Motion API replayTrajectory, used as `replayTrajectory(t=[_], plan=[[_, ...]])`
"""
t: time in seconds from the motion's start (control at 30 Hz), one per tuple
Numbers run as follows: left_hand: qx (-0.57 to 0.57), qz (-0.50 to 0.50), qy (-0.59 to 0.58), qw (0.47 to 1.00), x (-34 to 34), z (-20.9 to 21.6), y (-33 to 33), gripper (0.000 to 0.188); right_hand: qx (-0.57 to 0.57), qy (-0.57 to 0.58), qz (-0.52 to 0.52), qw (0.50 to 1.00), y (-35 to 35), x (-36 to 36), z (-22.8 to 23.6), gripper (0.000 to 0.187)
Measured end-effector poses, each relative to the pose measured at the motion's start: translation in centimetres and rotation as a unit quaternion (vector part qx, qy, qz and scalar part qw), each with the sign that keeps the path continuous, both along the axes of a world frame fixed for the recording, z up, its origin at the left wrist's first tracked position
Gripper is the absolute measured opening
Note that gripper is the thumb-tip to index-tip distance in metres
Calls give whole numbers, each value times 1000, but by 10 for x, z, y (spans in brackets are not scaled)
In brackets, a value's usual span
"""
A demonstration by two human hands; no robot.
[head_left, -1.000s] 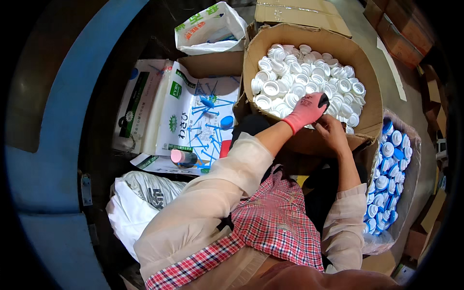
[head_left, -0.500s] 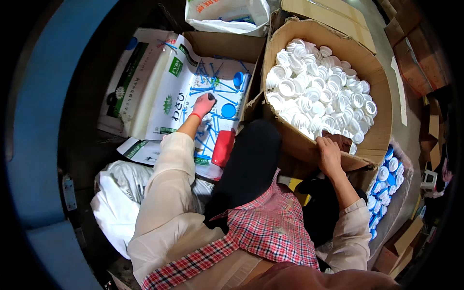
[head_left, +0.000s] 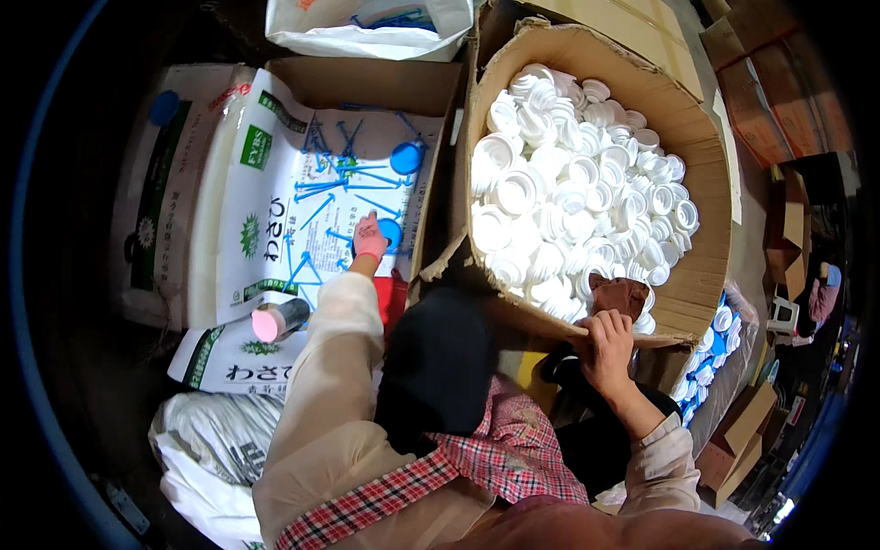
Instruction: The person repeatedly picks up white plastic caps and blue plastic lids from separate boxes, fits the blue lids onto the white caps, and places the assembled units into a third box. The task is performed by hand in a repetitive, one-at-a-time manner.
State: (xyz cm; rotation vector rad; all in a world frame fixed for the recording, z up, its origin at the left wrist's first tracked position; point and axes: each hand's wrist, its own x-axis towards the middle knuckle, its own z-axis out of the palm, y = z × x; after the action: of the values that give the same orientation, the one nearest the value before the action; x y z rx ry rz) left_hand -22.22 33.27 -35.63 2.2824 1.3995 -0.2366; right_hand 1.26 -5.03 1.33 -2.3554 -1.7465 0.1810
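My left hand (head_left: 369, 238), in a pink glove, is over the paper-lined carton (head_left: 438, 183). Its forefinger is stretched out beside a round blue disc (head_left: 391, 235), and the other fingers are partly hidden. I see nothing held in it. Thin blue sticks with small heads (head_left: 316, 188) lie scattered around it, with a second blue disc (head_left: 405, 158) farther back. Bare, my right hand (head_left: 609, 353) has its fingers hooked over the near rim of a large cardboard box (head_left: 706, 266). White plastic caps (head_left: 587, 197) fill that box, and a brown crumpled piece (head_left: 619, 297) lies by my right fingers.
A red object (head_left: 390, 301) sits by my left wrist. Left of that forearm lies a dark cylinder with a pink end (head_left: 268, 325). A white sack (head_left: 367, 37) holds more blue sticks at the back. Blue and white caps (head_left: 710, 353) fill a bag at right.
The view has shifted, so the cartons appear farther left. My left hand has come closer to the blue disc, forefinger extended. The pink-ended cylinder now shows. My right hand stays on the rim.
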Motion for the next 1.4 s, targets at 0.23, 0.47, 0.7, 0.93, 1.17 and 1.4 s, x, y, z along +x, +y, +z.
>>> replayTrajectory(t=[0.23, 0.47, 0.7, 0.93, 1.17, 1.4], plan=[[-59, 49, -199, 977, 68, 37, 96, 49, -19, 10, -11, 1000, -2, 1, -3, 30], [31, -36, -168, 985, 143, -6, 149, 44, -31, 17, 11, 999, 2, 9, 0, 36], [-61, 118, -281, 950, 113, -16, 140, 51, -38, 20, 22, 999, -5, 17, -5, 39], [-20, 46, -582, 812, 102, 295, 29, 39, -29, 402, -135, 905, -4, 74, -5, 41], [78, -363, -373, 851, 157, 378, -73, 43, -362, 237, -254, 865, -18, 172, -91, 50], [-517, -96, -433, 732, 213, 438, -162, 45, -91, 175, -257, 946, -40, 166, -17, 26]])
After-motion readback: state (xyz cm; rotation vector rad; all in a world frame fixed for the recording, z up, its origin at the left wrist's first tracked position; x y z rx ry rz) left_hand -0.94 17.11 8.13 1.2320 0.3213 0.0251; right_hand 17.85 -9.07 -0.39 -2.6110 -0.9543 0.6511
